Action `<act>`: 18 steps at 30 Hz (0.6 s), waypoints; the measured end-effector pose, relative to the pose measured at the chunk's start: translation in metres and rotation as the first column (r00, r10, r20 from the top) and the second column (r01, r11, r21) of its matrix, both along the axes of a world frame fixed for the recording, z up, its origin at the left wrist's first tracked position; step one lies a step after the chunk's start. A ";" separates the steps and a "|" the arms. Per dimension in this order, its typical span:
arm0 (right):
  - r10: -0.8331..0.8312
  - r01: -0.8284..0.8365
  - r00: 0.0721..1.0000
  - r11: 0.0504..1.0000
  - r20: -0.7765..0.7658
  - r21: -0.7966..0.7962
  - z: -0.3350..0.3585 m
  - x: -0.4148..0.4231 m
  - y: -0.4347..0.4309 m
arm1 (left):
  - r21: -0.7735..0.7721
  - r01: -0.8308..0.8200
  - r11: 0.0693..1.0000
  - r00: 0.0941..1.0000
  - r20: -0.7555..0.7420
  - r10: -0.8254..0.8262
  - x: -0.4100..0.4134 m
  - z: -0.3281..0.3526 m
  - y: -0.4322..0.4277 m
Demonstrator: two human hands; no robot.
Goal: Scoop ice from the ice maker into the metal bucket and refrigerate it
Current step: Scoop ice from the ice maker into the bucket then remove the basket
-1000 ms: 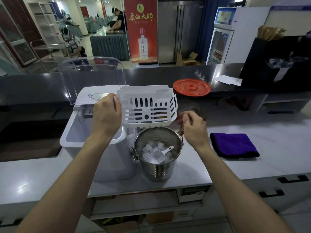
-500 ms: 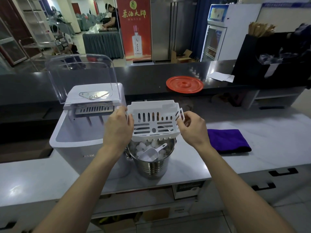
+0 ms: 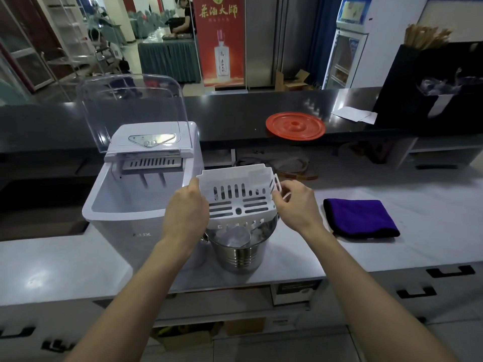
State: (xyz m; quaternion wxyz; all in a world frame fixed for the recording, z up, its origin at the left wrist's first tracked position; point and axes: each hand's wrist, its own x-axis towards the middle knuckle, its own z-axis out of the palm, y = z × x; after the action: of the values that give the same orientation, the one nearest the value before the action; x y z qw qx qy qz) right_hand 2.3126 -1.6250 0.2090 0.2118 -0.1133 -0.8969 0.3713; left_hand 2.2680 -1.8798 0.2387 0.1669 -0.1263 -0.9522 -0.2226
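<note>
Ice basket (image 3: pixel 239 202) (white, slotted) is held off the counter (image 3: pixel 392 252) between both hands. Left grip (image 3: pixel 186 214) clasps its left end. Right grip (image 3: pixel 296 205) pinches the right end wall. The basket's long axis runs left to right, from one grip to the other. Its slotted base is turned toward the camera, so the mouth seems to face away. Whether any ice remains inside cannot be told.

Key relation: the metal bucket (image 3: pixel 239 257) stands on the counter straight below the basket. The basket's lower edge is at or just over the bucket's rim — contact not resolvable. Ice and what looks like a clear scoop show in the bucket under that edge.

Ice maker (image 3: pixel 117 239) stands just beside the bucket, to its left, with its lid (image 3: pixel 130 108) raised and bin open. The left grip is the nearer to it.

Judgement: the tipping step looks nearly done. Returning the basket would need a short carry leftward — levelled first, led by the left grip. Refrigeration not yet begun.
</note>
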 end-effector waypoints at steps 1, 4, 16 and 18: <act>-0.001 0.001 1.000 1.000 0.007 0.009 -0.001 -0.001 0.000 | -0.020 -0.004 1.000 1.000 0.007 0.004 0.000 0.000 0.001; -0.004 0.002 0.999 0.999 0.037 0.045 -0.001 -0.004 0.001 | -0.073 -0.016 0.997 1.000 0.022 0.018 -0.001 0.000 0.005; -0.023 0.019 0.991 0.999 0.131 0.032 -0.005 -0.008 0.005 | -0.290 -0.056 0.955 0.998 -0.039 0.047 0.000 0.005 0.012; -0.020 0.017 0.991 0.999 0.130 0.027 -0.007 -0.008 0.005 | -0.292 -0.052 0.955 0.998 -0.038 0.043 0.001 0.006 0.012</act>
State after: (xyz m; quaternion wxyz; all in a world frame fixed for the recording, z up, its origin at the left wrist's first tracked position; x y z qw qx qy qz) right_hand 2.3047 -1.6199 0.2020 0.1577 -0.1431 -0.9124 0.3497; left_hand 2.2689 -1.8683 0.2447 0.1665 -0.1303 -0.9747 -0.0731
